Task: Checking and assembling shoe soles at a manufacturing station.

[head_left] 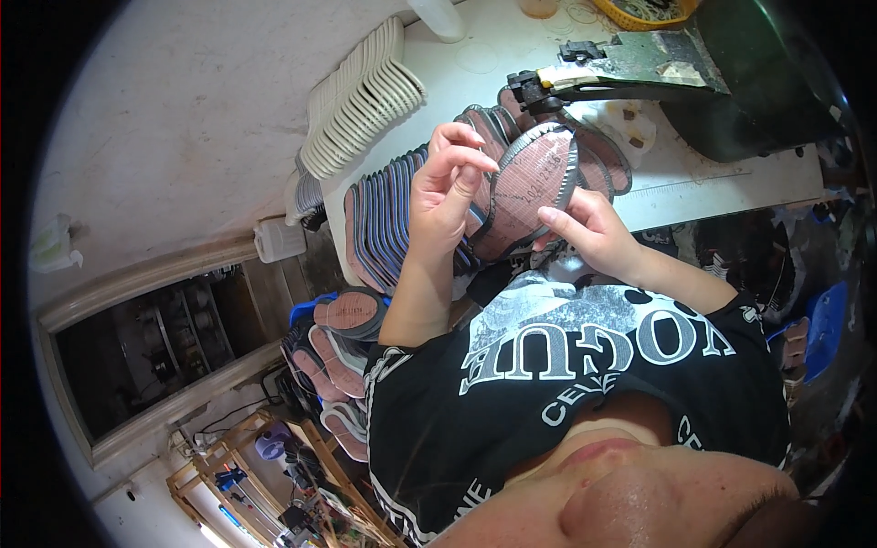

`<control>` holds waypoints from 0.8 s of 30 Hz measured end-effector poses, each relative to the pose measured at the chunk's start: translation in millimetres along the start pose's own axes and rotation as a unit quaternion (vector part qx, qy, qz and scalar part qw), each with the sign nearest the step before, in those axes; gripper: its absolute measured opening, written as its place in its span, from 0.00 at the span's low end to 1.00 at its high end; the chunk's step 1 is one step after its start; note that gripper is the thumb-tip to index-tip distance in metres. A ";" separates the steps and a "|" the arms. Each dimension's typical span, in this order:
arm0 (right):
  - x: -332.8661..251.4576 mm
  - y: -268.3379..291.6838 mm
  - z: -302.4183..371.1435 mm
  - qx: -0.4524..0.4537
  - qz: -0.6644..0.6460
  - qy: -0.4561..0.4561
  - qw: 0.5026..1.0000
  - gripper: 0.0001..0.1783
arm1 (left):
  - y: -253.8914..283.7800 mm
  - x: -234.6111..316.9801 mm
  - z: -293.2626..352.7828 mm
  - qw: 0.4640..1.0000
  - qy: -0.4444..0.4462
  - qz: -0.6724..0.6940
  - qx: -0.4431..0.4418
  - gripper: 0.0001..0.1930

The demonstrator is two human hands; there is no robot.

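A brown shoe insole [533, 187] with a dark, gathered edge and handwriting on its face is raised in front of me, tilted up. My right hand [592, 236] grips its lower right edge, thumb on the face and fingers behind. Along the left edge is my left hand [448, 183], its thumb and fingertips pressed together; what they pinch, if anything, is too small to make out. Behind the left forearm, a long row of similar insoles [388, 224] stands packed on edge. More insoles [598, 155] lie behind the held one, partly hidden by it.
Stacked white soles [365, 96] stand at the table's [703, 190] far left. A machine arm [630, 73] reaches over from the far right, below a yellow basket [644, 11]. At my left, loose insoles [340, 356] pile up beside the table; a white jug [280, 239] stands by the wall.
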State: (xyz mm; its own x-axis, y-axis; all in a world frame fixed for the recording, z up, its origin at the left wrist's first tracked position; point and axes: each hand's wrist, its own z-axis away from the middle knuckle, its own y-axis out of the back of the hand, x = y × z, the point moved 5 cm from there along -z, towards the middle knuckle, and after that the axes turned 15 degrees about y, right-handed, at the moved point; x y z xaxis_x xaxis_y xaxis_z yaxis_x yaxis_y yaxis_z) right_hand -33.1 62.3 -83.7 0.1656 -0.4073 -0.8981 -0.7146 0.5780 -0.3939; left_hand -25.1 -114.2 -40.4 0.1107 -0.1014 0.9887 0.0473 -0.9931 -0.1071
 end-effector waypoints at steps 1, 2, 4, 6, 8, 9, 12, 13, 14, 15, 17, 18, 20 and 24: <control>-0.7 -0.9 -0.6 -0.002 -0.001 -0.001 1.000 0.16 | 0.2 1.4 0.5 1.000 0.000 -0.001 0.002 0.07; -1.7 -1.3 -1.2 -0.002 0.001 0.005 1.000 0.16 | -0.8 2.3 0.4 1.000 0.010 0.016 -0.008 0.08; -2.1 -1.5 -1.9 -0.002 0.003 0.011 1.000 0.16 | -0.5 1.9 0.7 0.999 0.020 0.032 -0.019 0.08; -2.0 -0.3 -2.8 -0.004 0.009 0.013 1.000 0.16 | -0.1 2.4 0.7 0.999 -0.003 0.013 -0.029 0.10; -1.7 -0.8 -3.0 -0.003 0.011 0.013 1.000 0.16 | 0.0 1.7 0.9 0.999 -0.006 0.017 -0.032 0.10; -1.9 -1.0 -3.1 -0.002 0.014 0.014 1.000 0.16 | -0.4 1.6 1.3 0.999 -0.010 0.021 -0.037 0.11; -4.1 -1.7 -4.5 -0.007 0.016 0.015 1.000 0.16 | -4.5 0.7 1.1 0.997 -0.004 0.038 -0.063 0.10; -4.4 -1.2 -4.1 -0.006 0.016 0.015 1.000 0.16 | -7.5 2.2 1.1 0.997 -0.003 0.038 -0.064 0.10; -3.9 -0.7 -3.5 -0.005 0.017 0.010 1.000 0.16 | -10.8 1.9 1.3 0.995 0.025 0.069 -0.064 0.10; -3.2 -0.1 -2.9 -0.004 0.017 0.005 1.000 0.16 | -13.3 1.1 1.6 0.992 0.053 0.099 -0.064 0.11; -1.6 1.4 -1.5 -0.015 0.043 0.013 0.999 0.16 | -14.3 0.5 2.3 0.991 0.066 0.101 -0.055 0.11; -1.5 1.1 -0.8 -0.028 0.067 0.020 0.997 0.15 | -13.2 -0.4 1.8 0.991 0.077 0.101 -0.043 0.12; -2.0 -1.4 -1.4 -0.017 0.057 0.030 0.998 0.14 | -7.7 -4.0 1.4 0.992 0.071 0.089 -0.047 0.10; -1.8 -3.0 -2.1 -0.009 0.042 0.037 0.998 0.12 | 0.9 -13.9 -0.7 0.997 0.068 0.028 0.009 0.06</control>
State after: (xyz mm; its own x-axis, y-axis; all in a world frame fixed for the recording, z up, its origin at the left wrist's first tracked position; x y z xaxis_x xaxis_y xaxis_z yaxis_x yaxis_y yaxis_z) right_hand -32.7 59.8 -80.5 0.0544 -0.4105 -0.9102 -0.7358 0.5997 -0.3144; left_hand -27.2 -113.7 -54.2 -0.0228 -0.1644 0.9861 0.0634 -0.9846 -0.1627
